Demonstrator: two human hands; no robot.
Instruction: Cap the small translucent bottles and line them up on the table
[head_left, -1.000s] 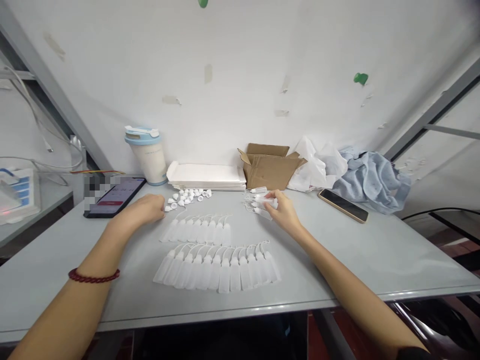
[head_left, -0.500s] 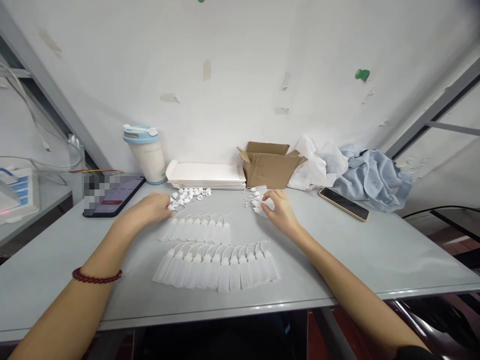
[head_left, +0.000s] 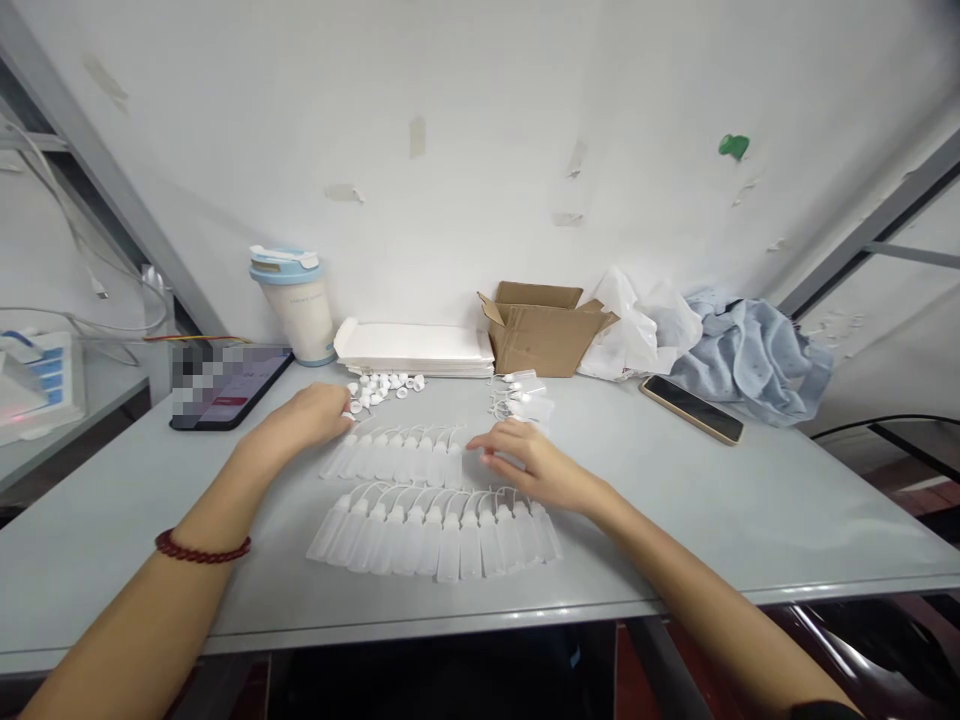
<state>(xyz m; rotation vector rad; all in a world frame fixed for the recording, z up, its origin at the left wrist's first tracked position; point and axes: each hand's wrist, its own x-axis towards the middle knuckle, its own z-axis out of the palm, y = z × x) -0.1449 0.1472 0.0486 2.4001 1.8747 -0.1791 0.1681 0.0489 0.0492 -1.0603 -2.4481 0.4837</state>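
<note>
My left hand (head_left: 321, 416) rests on the table at the left of a pile of small white caps (head_left: 386, 384). Its fingers are bent and pressed together at the pile's edge; what they hold, if anything, is hidden. Just right of the shorter back row of translucent squeeze bottles (head_left: 401, 460) is my right hand (head_left: 531, 462), fingers stretched and slightly apart, with nothing seen in them. A longer front row of such bottles (head_left: 448, 550) lies nearer me, thin white tubes curving from their tops. Several loose bottles (head_left: 531, 408) lie behind my right hand.
Along the wall stand a blue-lidded cup (head_left: 304, 315), a stack of flat white boxes (head_left: 416, 348), an open cardboard box (head_left: 544, 340), a white plastic bag (head_left: 634, 330) and a bluish cloth (head_left: 750, 355). A phone (head_left: 691, 408) lies right, a dark-edged tablet (head_left: 232, 390) left.
My right hand has come from the loose bottles toward me and left, to the end of the back row, and its pinch has opened. My left hand stays by the caps.
</note>
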